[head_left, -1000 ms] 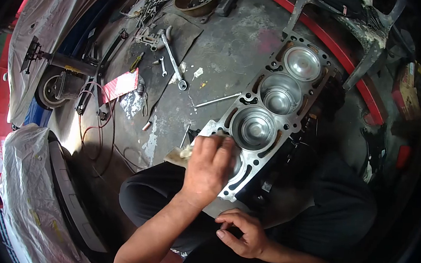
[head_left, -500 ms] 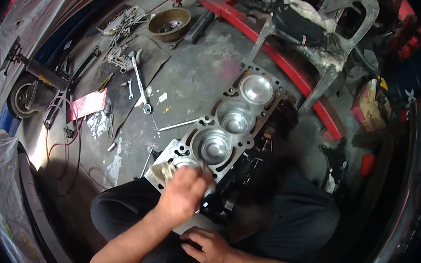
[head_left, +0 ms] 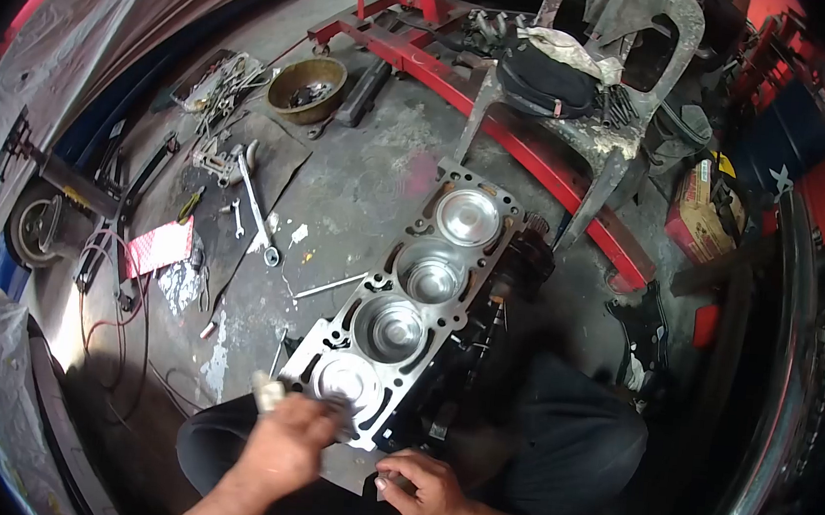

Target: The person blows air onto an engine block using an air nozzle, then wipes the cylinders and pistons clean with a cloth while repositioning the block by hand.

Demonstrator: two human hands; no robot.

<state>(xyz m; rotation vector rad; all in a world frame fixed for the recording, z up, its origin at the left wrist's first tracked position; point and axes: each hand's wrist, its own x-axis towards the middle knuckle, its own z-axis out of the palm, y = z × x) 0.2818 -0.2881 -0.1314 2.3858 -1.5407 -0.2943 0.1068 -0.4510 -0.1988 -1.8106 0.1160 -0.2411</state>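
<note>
"What's in the bowl (head_left: 282, 89)?"
"Small metal parts. It sits on the floor (head_left: 360, 179), beyond the engine block (head_left: 439, 316), which is just before the knees."
"And the fingers?"
"Left hand (head_left: 286, 446): closed around a pale rag (head_left: 268, 393), by the block's near end. Right hand (head_left: 423, 490): loosely curled; can't tell if it holds anything."
</note>
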